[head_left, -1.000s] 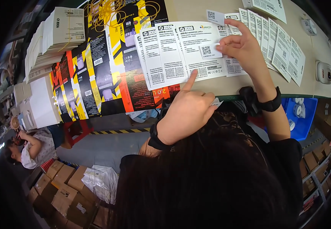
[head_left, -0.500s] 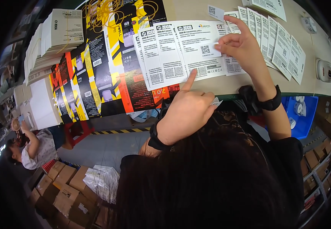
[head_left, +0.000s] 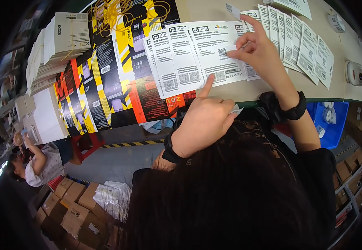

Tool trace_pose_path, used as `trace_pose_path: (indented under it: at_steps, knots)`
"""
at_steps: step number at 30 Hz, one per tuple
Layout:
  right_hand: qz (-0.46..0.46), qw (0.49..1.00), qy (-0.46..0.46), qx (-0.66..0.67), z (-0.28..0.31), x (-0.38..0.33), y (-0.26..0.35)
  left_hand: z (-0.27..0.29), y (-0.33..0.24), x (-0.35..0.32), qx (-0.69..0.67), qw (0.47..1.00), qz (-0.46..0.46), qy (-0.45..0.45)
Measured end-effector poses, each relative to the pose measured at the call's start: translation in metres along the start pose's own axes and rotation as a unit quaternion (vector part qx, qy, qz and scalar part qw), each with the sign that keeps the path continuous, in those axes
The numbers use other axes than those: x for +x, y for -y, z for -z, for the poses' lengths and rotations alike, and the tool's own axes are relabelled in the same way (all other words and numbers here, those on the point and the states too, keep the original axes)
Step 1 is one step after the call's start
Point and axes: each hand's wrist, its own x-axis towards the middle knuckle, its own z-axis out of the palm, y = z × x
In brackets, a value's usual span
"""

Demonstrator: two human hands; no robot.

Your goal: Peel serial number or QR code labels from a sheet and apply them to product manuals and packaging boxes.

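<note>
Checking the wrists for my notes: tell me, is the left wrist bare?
No, the left hand has a black band around its wrist.

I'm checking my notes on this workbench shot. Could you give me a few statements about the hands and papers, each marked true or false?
1. The left hand presses its index fingertip on the lower edge of the white printed sheets. True.
2. The right hand holds a pair of scissors. False: it pinches a small white label against the top sheet.
3. Both wrists carry dark bands. True.
4. The black and yellow flattened cartons lie to the right of the white sheets. False: they lie to the left.
5. The yellow rubber bands hang from the blue bin. False: they lie on the cartons.
</note>
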Motion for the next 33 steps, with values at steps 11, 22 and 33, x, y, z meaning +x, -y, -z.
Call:
trace_pose_path:
  at_steps: [11, 22, 33]
  knots:
    - [0.064, 0.997, -0.016, 0.045, -0.004, -0.013, 0.013, 0.009, -0.001, -0.01, 0.024, 0.998, -0.037, -0.052]
    - [0.276, 0.912, 0.103, -0.284, -0.016, -0.032, 0.023, 0.005, 0.011, -0.001, 0.051, 0.999, 0.008, -0.012]
    - [0.17, 0.915, 0.084, -0.356, 0.008, -0.041, 0.021, 0.007, 0.009, 0.001, 0.054, 0.998, 0.02, -0.009]
